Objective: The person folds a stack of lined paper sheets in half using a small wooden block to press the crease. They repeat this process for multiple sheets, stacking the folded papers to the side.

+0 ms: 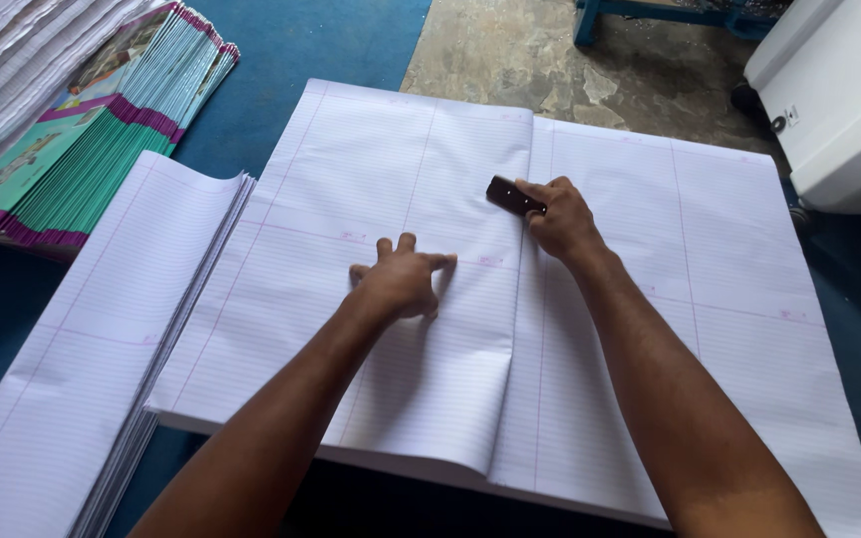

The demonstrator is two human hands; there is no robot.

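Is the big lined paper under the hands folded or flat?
Folded. The top lined sheet is doubled over, its crease by the dark block in the right hand; the left hand presses it.

Both forearms reached forward; the left hand (398, 279) lay flat with fingers (408, 242) spread, the right hand (560, 217) curled closed.

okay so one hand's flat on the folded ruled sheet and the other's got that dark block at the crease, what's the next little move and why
Probably draw the dark block in the right hand down along the fold toward the near edge. It sits near the fold's top, the lower fold still bulges, and the left hand pins the folded sheet flat.
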